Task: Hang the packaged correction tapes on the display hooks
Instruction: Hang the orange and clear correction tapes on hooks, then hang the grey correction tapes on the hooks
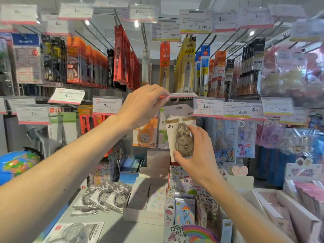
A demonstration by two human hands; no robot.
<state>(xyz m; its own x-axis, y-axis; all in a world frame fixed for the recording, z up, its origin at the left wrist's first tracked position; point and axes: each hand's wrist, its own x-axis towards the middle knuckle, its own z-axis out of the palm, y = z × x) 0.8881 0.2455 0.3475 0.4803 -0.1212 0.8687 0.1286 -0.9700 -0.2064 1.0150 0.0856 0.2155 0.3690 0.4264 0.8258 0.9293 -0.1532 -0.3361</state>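
I see the right hand (196, 153) gripping a packaged correction tape (181, 132), thumb on the lower left edge of the card and fingers curled over the right side of the grey dispenser blister. The package is upright, raised in front of the display, its top hang-hole just below a flipped-up price tag (182, 95). The left hand (143, 106) pinches that price tag at its left end, holding it level. I cannot tell whether the hang-hole is on the hook, which is hidden behind the tag.

Just left of the held package, an orange correction tape pack (145, 135) hangs on the display, partly covered by the left wrist.

On the tabletop (112, 223) at lower left, several more packaged correction tapes (107, 197) lie flat in an overlapping fan. Another flat pack (73, 232) lies nearer the bottom edge.

Right of the fan stands an open cardboard box (140, 216); its contents read as pale cards standing upright. At lower right, a white tray (296, 213) holds a row of pink-edged cards on edge.
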